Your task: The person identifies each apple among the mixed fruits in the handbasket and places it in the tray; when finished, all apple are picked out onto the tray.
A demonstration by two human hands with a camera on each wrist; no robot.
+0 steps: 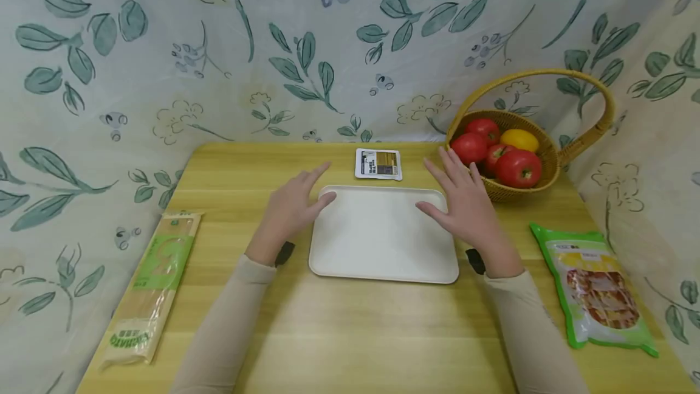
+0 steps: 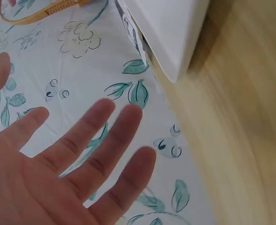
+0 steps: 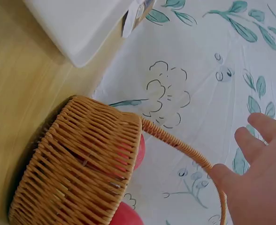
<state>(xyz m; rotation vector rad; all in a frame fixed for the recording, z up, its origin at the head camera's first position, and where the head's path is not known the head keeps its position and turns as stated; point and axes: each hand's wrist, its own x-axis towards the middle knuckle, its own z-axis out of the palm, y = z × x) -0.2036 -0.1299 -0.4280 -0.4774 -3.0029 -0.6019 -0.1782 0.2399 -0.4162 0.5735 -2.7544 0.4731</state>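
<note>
Leaf-printed cloth (image 1: 219, 78) is seen behind a wood-grain surface (image 1: 372, 333). A white tray (image 1: 383, 233) is positioned centrally, between the left hand (image 1: 292, 208) and the right hand (image 1: 465, 205). Both hands are held apart, fingers spread, with nothing gripped. A small packet (image 1: 378, 163) is located beyond the tray's far edge, a long packet (image 1: 158, 278) at left, and a green-edged bag (image 1: 596, 290) at near right. Red fruit (image 1: 518, 168) and one yellow fruit (image 1: 519, 140) are contained in a wicker basket (image 1: 502, 194) at far right. By judgement, tray placement may be complete; handling of packets, bag and fruit appears not yet begun.
</note>
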